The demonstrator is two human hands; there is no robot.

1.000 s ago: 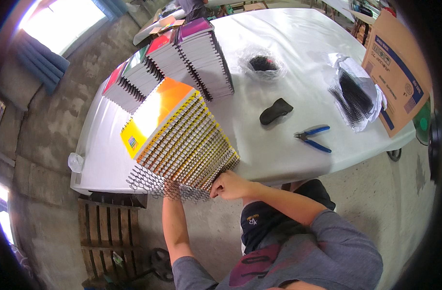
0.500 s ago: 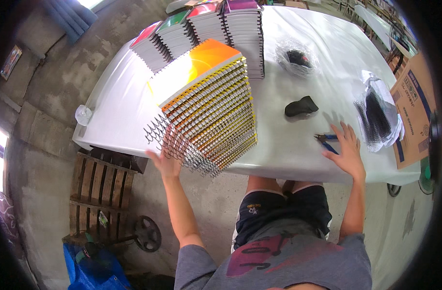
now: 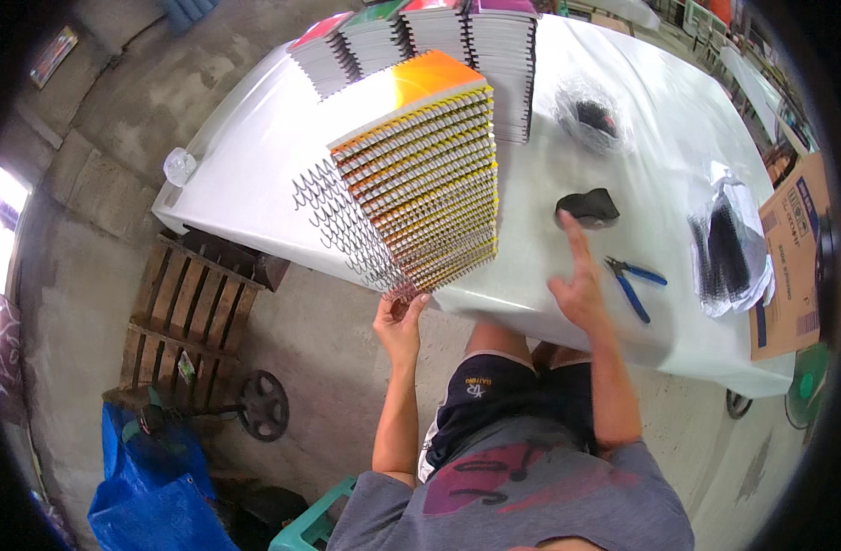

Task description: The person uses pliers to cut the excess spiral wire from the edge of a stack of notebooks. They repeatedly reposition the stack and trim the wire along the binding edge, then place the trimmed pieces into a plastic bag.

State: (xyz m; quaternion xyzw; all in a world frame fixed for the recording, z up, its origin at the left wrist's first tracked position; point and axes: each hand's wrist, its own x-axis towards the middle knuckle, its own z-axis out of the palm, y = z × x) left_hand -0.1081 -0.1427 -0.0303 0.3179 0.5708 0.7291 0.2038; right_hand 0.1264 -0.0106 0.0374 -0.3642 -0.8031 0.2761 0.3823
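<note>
A tall stack of spiral-bound notebooks [image 3: 443, 174] with orange and yellow covers stands at the table's near edge, loose coil ends [image 3: 342, 225] sticking out on its left. At the stack's lowest corner, my left hand [image 3: 400, 329] has thumb and fingers closed around a spiral coil end; the fingertips are partly hidden among the wires. My right hand [image 3: 581, 289] holds nothing, its index finger stretched toward a small black pouch [image 3: 587, 207] and the thumb apart. Blue-handled cutting pliers [image 3: 633, 285] lie just right of that hand, untouched, jaws and handles spread.
Further stacks of bound books [image 3: 498, 73] stand at the back. A clear bag of black items [image 3: 593, 119], a wrapped bundle of black coils [image 3: 723, 253] and a cardboard box [image 3: 792, 262] are on the right. A clear plastic item [image 3: 179, 167] sits far left.
My left hand has moved right and down to the stack's lowest corner, closing on a coil end. My right hand has moved left, away from the pliers, which now lie with handles spread.
</note>
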